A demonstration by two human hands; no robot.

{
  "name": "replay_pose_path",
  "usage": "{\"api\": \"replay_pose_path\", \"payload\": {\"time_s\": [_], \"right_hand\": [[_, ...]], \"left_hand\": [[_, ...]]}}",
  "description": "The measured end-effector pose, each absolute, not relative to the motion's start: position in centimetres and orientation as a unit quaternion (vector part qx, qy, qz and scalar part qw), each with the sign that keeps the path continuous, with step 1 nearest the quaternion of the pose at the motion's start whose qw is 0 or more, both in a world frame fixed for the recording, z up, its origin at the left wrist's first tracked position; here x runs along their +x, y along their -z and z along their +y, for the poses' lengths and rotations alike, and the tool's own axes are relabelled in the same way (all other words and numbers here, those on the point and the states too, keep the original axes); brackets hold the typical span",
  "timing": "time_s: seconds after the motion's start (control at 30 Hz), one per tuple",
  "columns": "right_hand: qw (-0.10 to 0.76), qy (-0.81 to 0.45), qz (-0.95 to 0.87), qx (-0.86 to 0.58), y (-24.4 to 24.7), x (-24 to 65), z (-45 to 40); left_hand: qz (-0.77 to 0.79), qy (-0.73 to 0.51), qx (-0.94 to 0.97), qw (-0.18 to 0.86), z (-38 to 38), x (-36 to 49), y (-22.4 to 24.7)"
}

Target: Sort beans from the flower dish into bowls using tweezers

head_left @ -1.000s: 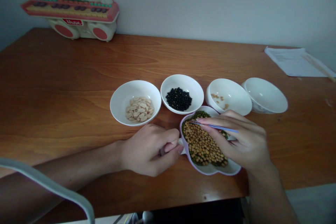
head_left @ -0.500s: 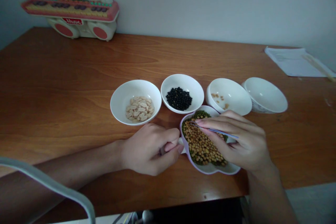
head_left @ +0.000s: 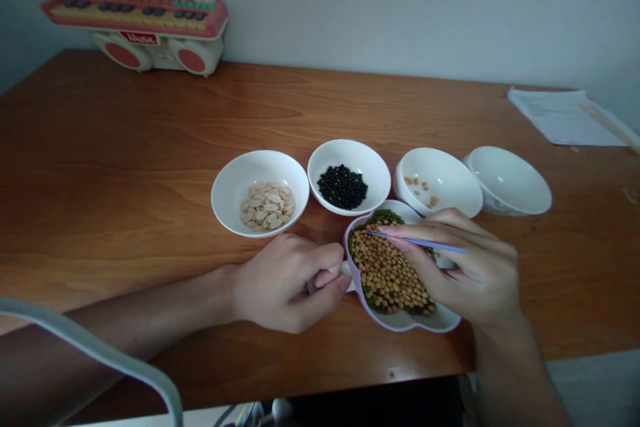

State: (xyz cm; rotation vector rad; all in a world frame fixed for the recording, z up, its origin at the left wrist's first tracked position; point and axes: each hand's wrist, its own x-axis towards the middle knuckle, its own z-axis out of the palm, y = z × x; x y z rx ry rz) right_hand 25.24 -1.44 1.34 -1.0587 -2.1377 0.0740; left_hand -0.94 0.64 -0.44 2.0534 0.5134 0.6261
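Note:
My left hand (head_left: 293, 283) is closed around the short handle of a lavender-rimmed, petal-shaped dish (head_left: 353, 260). Yellow soybeans (head_left: 393, 277) cover much of the dish, with green mung beans (head_left: 386, 217) showing at its edges. Over the dish's right side, my right hand (head_left: 483, 273) pinches slim blue-purple tweezers (head_left: 435, 243), their tips low over the soybeans at the upper left. Whether a bean sits between the tips is too small to tell. Just behind stands a white bowl (head_left: 457, 170) with several yellowish pieces in it.
Peanut halves (head_left: 267, 205) lie in the left white bowl (head_left: 225, 193), black beans (head_left: 343, 187) in the bowl (head_left: 370, 163) beside it. Another white bowl (head_left: 515, 177) stands far right. A toy keyboard (head_left: 135, 13) and papers (head_left: 555, 117) are at the back; a pale cable (head_left: 100, 347) crosses the lower left.
My right hand has shifted slightly right, and more of the tweezers shows over the dish. My left hand keeps its hold on the handle. The whole view has moved a little.

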Motion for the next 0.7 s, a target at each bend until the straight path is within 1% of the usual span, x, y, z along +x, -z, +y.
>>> {"api": "replay_pose_path", "payload": {"time_s": [0.17,0.33,0.47,0.6,0.7], "right_hand": [[0.411,0.0,-0.807,-0.425,-1.1,25.5,-2.0],[0.511,0.131,-0.725,-0.443,-0.1,26.4,-1.8],[0.561,0.2,-0.612,-0.52,0.2,26.2,-1.6],[0.566,0.176,-0.532,-0.605,-0.2,25.6,-1.8],[0.558,0.175,-0.538,-0.607,-0.3,26.1,-1.8]], "left_hand": [[0.209,-0.257,0.833,0.443,0.6,-1.0,0.4],[0.213,-0.248,0.836,0.441,0.6,-1.1,0.5],[0.214,-0.25,0.835,0.441,0.5,-1.1,0.5],[0.212,-0.251,0.833,0.444,0.5,-1.1,0.5],[0.214,-0.248,0.835,0.443,0.6,-1.0,0.5]]}}
